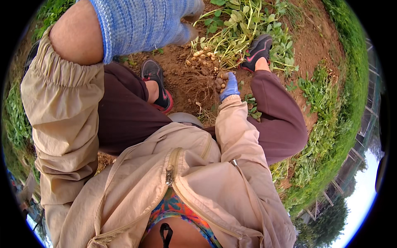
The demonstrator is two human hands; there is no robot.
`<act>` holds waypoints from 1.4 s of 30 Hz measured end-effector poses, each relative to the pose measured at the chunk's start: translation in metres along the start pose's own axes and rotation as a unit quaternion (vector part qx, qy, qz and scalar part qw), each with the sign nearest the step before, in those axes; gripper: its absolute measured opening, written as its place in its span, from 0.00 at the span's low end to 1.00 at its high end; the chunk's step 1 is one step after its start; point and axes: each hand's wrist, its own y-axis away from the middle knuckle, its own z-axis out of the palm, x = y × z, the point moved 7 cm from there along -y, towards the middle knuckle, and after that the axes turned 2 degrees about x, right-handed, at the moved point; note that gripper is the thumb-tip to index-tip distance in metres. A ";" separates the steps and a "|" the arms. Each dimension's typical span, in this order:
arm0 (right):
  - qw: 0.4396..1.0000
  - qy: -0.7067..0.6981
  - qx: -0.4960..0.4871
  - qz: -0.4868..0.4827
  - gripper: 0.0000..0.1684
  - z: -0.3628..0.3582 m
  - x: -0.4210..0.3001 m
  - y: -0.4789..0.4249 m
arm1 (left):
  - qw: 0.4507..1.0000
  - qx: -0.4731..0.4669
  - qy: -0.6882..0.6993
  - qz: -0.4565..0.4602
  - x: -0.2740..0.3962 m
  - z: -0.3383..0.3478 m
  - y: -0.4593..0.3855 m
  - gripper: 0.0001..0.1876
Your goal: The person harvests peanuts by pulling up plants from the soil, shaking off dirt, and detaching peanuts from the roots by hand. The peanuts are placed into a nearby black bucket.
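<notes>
My left hand [149, 28], in a blue knitted glove with dirty fingertips, is raised close to the camera. The top edge of the view cuts it off, and a gap shows between thumb and fingers. Low between my feet, my right hand [230, 86] in a similar blue glove is closed around several peanut pods [221, 81]. Just beyond it, uprooted peanut plants [245, 31] lie on the soil with pale pods [204, 54] at their root ends. A mat of fine brown roots [198, 83] lies left of my right hand.
My left shoe [153, 83] and right shoe [259, 51] stand apart on reddish soil [178, 62]. A grey rounded object [186, 118] shows between my thighs. More pulled plants [325, 99] lie to the right, beside a green grassy strip [353, 62] and a fence-like structure [356, 148].
</notes>
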 end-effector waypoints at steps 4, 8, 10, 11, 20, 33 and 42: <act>0.982 0.186 -0.024 -0.001 0.10 0.021 0.000 0.025 | 0.999 0.040 -0.024 0.029 0.000 -0.002 0.001 0.19; 0.916 0.367 -0.156 0.049 0.09 0.051 0.018 0.058 | 0.997 0.062 -0.016 0.043 -0.001 -0.004 0.005 0.19; 0.951 0.198 -0.226 0.069 0.07 0.063 0.009 0.067 | 0.998 0.051 0.000 0.038 -0.003 -0.003 0.005 0.18; 0.963 0.130 -0.226 0.061 0.06 0.064 -0.003 0.066 | 0.998 0.052 0.003 0.039 -0.005 -0.003 0.006 0.18; 0.964 0.045 -0.253 -0.068 0.07 0.095 -0.058 0.047 | 0.986 0.064 0.056 0.141 -0.018 0.001 0.005 0.14; 0.535 0.832 0.071 -0.128 0.40 0.126 -0.051 0.000 | 0.969 0.054 0.130 0.202 -0.040 0.011 0.001 0.10; 0.543 0.824 0.005 -0.162 0.31 0.124 -0.057 -0.032 | 0.970 0.040 0.139 0.197 -0.040 0.015 0.003 0.09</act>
